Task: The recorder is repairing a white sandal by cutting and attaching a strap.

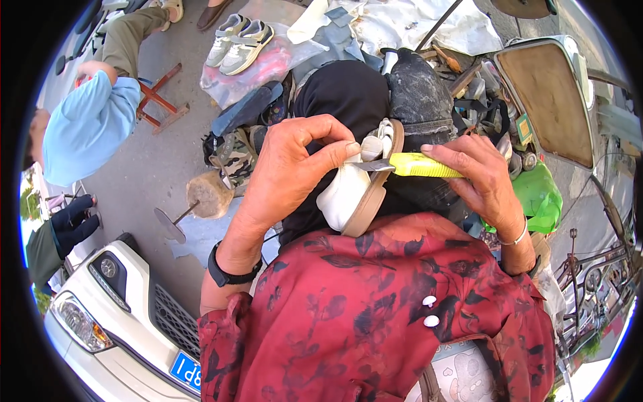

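My left hand (295, 167) grips a white shoe with a tan sole (348, 194), pinching its upper edge near the heel between thumb and fingers. My right hand (479, 177) holds a yellow utility knife (415, 165); its blade tip touches the shoe where the white upper meets the sole. The shoe rests against my lap, over black cloth (348, 94) and my red patterned garment (375, 301). A black band sits on my left wrist, a thin bracelet on my right.
A pair of white sneakers (240, 41) lies in a plastic bag ahead. A person in a light blue top (87, 127) sits at left by a red stool frame (161, 100). White car front (114, 308) lower left. Green bag (539, 197) and cluttered tools at right.
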A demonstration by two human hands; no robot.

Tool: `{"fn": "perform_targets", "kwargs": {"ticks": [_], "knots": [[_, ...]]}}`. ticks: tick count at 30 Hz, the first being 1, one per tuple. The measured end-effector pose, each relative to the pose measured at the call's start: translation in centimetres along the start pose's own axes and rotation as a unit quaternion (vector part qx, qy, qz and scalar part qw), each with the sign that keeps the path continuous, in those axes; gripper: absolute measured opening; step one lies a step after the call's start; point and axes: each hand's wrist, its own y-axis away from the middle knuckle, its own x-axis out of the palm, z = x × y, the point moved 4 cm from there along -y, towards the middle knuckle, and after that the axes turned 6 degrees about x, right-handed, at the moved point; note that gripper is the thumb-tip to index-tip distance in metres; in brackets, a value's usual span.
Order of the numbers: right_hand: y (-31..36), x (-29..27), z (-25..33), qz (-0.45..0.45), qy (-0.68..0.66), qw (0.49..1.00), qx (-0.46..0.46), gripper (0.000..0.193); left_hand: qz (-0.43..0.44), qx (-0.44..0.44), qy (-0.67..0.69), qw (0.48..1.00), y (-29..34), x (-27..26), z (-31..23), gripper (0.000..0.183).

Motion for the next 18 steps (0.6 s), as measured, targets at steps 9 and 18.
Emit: {"fn": "perform_targets", "kwargs": {"ticks": [9, 18], "knots": [[1.7, 1.4, -0.6, -0.019, -0.357, 0.924, 0.137, 0.042, 0.050, -0.014, 0.005, 0.999, 0.3, 0.5, 0.4, 0.010], [2.9, 2.9, -0.4, -0.037, -0.585, 0.789, 0.185, 0.051, 0.023, 0.301, -0.300, 0.905, 3.8, 5.4, -2.9, 0.011]]}}
